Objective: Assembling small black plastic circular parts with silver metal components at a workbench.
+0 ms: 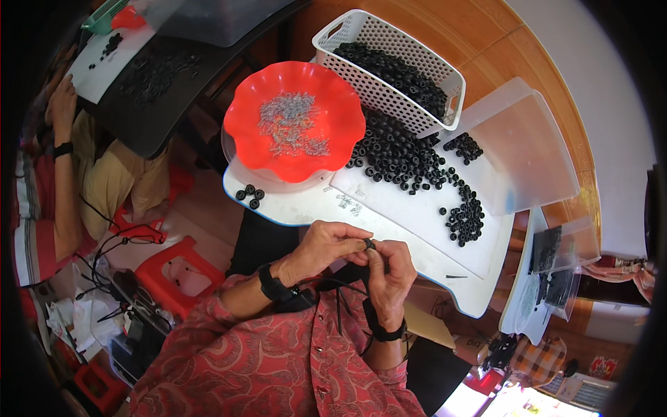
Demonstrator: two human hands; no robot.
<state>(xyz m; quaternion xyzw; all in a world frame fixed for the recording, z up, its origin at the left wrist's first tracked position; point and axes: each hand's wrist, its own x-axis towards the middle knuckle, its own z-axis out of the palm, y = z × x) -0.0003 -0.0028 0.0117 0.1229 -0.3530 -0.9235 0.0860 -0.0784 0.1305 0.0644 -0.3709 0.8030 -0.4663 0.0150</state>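
Just in front of my chest, a small black ring-shaped part (pixel 369 244) is pinched between the fingertips of both hands. My left hand (pixel 318 249) grips it from the left, thumb and fingers pressed together. From the right, my right hand (pixel 391 272) closes on the same part with thumb and forefinger. Fingers cover much of it, so its details are hidden. Beyond my hands, a heap of black ring parts (pixel 396 149) spreads over the white table (pixel 292 210). Several loose black rings (pixel 251 195) lie at its left edge. A red wavy-rimmed bowl (pixel 249 94) holds small shiny metal pieces (pixel 288 121).
A white perforated basket (pixel 368 73) full of black rings stands at the back, with a translucent plastic bin (pixel 535 149) to its right. At far left, another person's hand (pixel 62 101) is beside a dark table (pixel 201 62). A red stool (pixel 177 274) stands low at left.
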